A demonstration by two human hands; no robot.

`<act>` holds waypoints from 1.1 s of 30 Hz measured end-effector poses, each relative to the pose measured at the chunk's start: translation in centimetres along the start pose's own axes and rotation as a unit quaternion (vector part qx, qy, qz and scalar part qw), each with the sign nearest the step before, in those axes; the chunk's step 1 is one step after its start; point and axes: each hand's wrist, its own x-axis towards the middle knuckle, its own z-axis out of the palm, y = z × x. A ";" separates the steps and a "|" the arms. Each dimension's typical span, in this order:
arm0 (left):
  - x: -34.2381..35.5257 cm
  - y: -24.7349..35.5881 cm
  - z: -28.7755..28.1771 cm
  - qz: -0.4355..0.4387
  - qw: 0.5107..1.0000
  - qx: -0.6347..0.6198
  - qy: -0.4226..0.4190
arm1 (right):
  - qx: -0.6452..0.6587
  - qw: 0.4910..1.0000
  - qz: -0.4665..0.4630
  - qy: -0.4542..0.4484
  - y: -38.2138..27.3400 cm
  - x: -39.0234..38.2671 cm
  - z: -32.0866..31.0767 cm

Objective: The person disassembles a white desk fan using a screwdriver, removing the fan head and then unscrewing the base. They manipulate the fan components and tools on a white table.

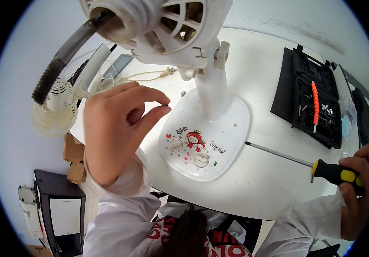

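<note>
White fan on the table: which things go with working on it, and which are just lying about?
Seem part of the job:
white fan
screwdriver in the right hand
tiny dark piece pinched in the left hand
open tool case

Probably just lying about:
second fan, left
cardboard boxes
dark cabinet

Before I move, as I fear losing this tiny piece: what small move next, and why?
I'd probably lay the dark piece beside the metal bits on the table: the left hand pinches it by the fingers' tips, and the right hand holds the screwdriver.
</note>
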 end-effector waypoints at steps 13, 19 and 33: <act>2.1 -14.9 15.9 -0.090 0.981 -0.091 -0.144 | 0.110 0.986 -0.045 0.121 1.0 2.8 2.9; 1.6 -16.3 16.1 -0.086 0.975 -0.150 -0.143 | 0.120 0.985 -0.044 0.116 1.2 2.6 2.4; 5.5 -6.4 13.2 0.080 0.817 -0.529 -0.214 | 0.101 0.986 -0.053 0.123 0.8 2.1 2.0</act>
